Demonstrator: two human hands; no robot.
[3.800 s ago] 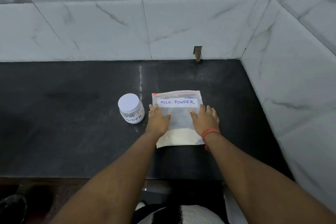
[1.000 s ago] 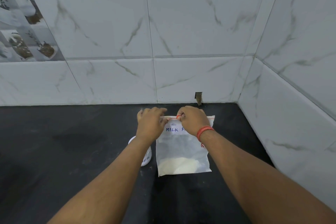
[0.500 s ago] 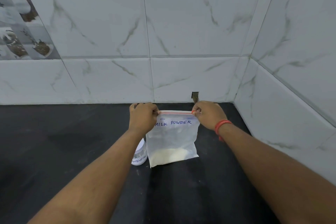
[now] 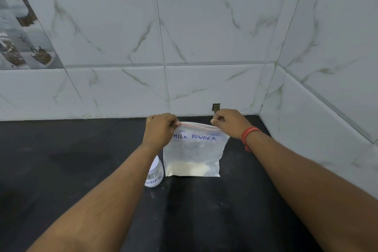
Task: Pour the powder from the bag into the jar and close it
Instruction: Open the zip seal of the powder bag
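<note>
Clear, limp plastic, the bag (image 4: 193, 153) stands near the counter's (image 4: 61, 170) back right corner beside the jar (image 4: 154, 176), both hands (image 4: 160, 130) (image 4: 230, 121) pinching its zip corners, the likely best hold since powder (image 4: 192, 169) weights only the bottom.

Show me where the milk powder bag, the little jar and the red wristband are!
milk powder bag (image 4: 194, 153): head view, on its clear front panel.
jar (image 4: 154, 177): head view, on its labelled side.
red wristband (image 4: 250, 133): head view, on the band at the right wrist.
</note>
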